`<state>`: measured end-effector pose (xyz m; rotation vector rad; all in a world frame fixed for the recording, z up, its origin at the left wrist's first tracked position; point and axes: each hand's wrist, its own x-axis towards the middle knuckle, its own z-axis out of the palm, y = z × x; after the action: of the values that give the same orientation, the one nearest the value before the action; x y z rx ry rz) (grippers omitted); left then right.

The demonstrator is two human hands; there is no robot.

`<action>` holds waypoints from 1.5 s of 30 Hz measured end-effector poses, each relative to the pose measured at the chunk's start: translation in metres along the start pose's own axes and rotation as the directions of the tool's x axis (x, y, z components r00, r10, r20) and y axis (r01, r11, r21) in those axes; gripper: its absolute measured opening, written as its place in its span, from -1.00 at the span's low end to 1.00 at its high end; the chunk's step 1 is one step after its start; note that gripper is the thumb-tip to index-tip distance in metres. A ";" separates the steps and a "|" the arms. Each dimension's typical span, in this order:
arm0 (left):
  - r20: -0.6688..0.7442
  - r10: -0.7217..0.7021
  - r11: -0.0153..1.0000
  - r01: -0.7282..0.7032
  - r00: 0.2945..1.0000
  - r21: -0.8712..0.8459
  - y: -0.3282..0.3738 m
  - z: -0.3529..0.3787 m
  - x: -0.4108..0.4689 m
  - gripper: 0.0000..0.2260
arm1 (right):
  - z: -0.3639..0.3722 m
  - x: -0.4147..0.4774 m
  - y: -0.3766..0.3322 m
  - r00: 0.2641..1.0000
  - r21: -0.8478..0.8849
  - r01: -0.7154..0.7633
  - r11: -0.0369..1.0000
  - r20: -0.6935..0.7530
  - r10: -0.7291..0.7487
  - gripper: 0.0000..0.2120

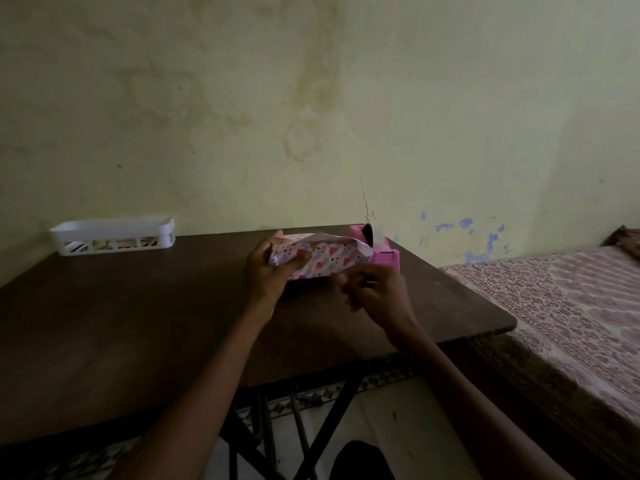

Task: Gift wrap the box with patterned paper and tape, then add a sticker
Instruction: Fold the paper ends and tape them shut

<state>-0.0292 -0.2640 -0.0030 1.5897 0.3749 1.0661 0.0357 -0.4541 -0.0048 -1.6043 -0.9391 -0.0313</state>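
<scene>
A box wrapped in white paper with pink and purple hearts (pixel 329 259) is held just above the dark table (pixel 138 323), near its far right part. My left hand (pixel 268 271) grips the box's left end, thumb pressed on the paper. My right hand (pixel 372 292) pinches at the lower right edge of the paper; something small and pale may sit between the fingers, too small to tell. Right behind the box stands a pink tape dispenser (pixel 382 252) with a dark roll.
A white plastic basket (pixel 112 235) holding some papers stands at the table's back left, against the yellowish wall. A bed with a patterned cover (pixel 571 306) adjoins the table on the right. Crossed metal table legs show below.
</scene>
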 end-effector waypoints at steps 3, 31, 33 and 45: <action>-0.012 0.022 1.000 -0.022 1.000 -0.002 0.000 -0.001 0.001 -0.40 | 0.024 0.005 -0.003 0.997 0.172 0.051 0.984 -0.062 -0.040 -0.89; -0.035 0.045 0.997 -0.047 0.998 -0.064 -0.005 0.001 0.003 -0.59 | 0.085 0.037 0.010 0.868 0.131 0.195 0.972 -0.485 -0.109 -0.85; -0.036 0.045 0.996 -0.048 0.998 -0.069 -0.006 0.001 0.005 -0.62 | 0.086 0.038 0.009 0.861 0.097 0.186 0.978 -0.496 -0.115 -0.86; -0.066 0.065 0.995 -0.070 0.996 -0.074 -0.009 0.002 0.008 -0.66 | 0.070 0.049 0.008 0.835 -0.065 0.092 0.994 -0.538 -0.113 -0.64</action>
<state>-0.0206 -0.2568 -0.0076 1.5123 0.3212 1.1720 0.0406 -0.3683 -0.0070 -1.4576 -0.5756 -0.5568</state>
